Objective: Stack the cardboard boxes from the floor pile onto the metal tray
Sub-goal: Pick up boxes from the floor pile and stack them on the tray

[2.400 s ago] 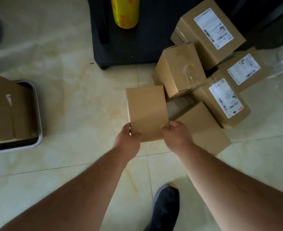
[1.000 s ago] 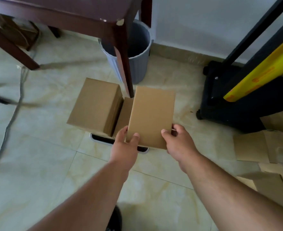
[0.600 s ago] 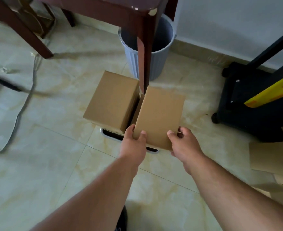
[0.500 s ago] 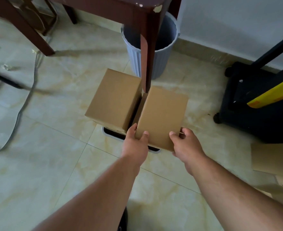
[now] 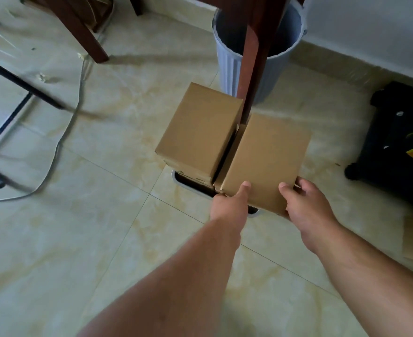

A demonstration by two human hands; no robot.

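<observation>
Both hands (image 5: 268,205) grip box (image 5: 263,159), long axis seemingly pointing away.

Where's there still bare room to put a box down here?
Bare floor tiles lie open left of the metal tray. The tray is crowded: a box stack on it, and the held box, gripped by left hand and right hand, alongside.

Soft daylight is falling from my upper left, paling the floor (image 5: 55,239) there while my forearms are sitting in dim shade. Table legs (image 5: 249,76) are casting long soft shadows rightward. The wide lens is bending the edges, and the left border is smearing with motion blur.
</observation>
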